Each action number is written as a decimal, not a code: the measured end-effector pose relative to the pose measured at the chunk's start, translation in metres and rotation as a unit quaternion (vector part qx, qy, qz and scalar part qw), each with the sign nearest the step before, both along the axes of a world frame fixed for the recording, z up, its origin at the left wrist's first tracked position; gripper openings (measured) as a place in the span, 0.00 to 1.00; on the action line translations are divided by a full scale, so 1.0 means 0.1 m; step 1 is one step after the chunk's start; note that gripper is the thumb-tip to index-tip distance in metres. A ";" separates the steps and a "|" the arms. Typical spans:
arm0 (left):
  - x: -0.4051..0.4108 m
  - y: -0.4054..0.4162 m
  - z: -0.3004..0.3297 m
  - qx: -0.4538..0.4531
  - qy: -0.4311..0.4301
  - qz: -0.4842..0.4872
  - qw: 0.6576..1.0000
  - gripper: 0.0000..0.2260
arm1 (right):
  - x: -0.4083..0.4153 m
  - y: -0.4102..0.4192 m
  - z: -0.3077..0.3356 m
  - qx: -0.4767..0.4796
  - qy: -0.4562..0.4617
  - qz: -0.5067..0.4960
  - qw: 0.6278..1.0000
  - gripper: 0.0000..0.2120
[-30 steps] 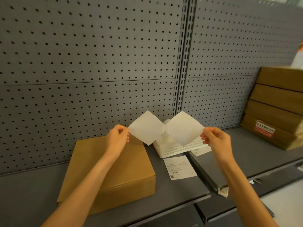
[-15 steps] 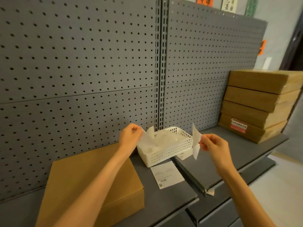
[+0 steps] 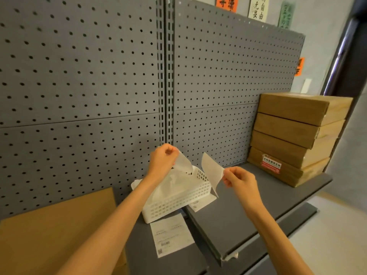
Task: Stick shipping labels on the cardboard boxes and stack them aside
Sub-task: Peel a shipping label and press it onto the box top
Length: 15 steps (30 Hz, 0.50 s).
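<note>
My right hand (image 3: 239,178) pinches a white sheet (image 3: 211,171) by its corner, held edge-on above the shelf. My left hand (image 3: 162,160) pinches a second thin translucent sheet (image 3: 183,163) over the white plastic basket (image 3: 178,203), which holds more crumpled white sheets. I cannot tell which sheet is the label and which the backing. A plain cardboard box (image 3: 57,231) lies at the lower left under my left forearm. A printed shipping label (image 3: 171,234) lies flat on the shelf in front of the basket.
A stack of several cardboard boxes (image 3: 296,135) stands on the grey shelf (image 3: 248,211) at the right; the lowest carries a red-and-white sticker (image 3: 271,165). Grey pegboard (image 3: 89,86) backs the shelf. Another paper (image 3: 200,203) pokes out beside the basket.
The view has swung right and the box has slid to the lower left. The two sheets, first held side by side, have separated; my left hand has carried its sheet over the basket.
</note>
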<state>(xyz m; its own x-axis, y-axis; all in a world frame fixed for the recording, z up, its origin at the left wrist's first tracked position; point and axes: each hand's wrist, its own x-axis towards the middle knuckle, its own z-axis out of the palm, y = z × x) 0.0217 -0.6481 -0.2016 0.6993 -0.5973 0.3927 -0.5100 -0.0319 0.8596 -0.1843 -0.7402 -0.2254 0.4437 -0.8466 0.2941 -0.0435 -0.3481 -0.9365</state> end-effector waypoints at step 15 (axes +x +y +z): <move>0.14 -0.10 -0.33 0.232 -0.145 0.174 0.946 0.11 | 0.17 -0.51 -0.06 0.008 0.014 0.069 0.997 0.08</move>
